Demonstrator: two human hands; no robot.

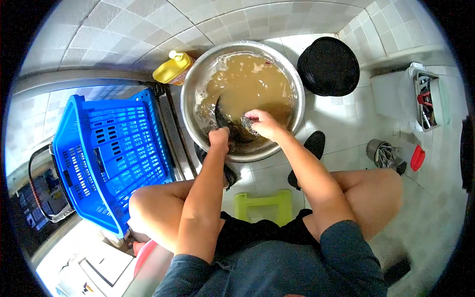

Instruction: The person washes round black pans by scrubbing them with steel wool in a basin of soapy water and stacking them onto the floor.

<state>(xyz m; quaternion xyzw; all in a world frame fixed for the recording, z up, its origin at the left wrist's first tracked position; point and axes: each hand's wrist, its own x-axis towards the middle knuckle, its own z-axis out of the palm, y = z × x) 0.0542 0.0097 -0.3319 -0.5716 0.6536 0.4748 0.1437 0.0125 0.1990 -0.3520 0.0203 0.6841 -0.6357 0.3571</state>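
Tiled floor [341, 123] and tiled walls [247, 22] enclose the work area. The dark dish [230, 129] is located in the near-left part of the metal basin [188, 99], partly submerged. Its exposed surface forms a curved band; the long axis of this band runs from far left to near right, and the exposed tip points away from the person. The full outline cannot be determined below the liquid.

The basin is round and holds cloudy brown liquid [247, 81] with foam at the edge. The metal canister [372, 150], on the floor at right, contains metal utensils [387, 154]. The white bin [393, 94] beyond it holds assorted items, one of them red.

Left hand [219, 137]: fingers closed on the near-left edge of the dish. Right hand [262, 123]: fingers narrow — gripping a metallic scrubber [249, 124] over the dish. Contact between scrubber and dish cannot be confirmed.

Surrounding items: a yellow bottle [174, 70] just beside the basin at far left; a blue basket [92, 148] farther left; black round plates [330, 67], stacked, at far right — and a green stool [262, 200] on the near side.
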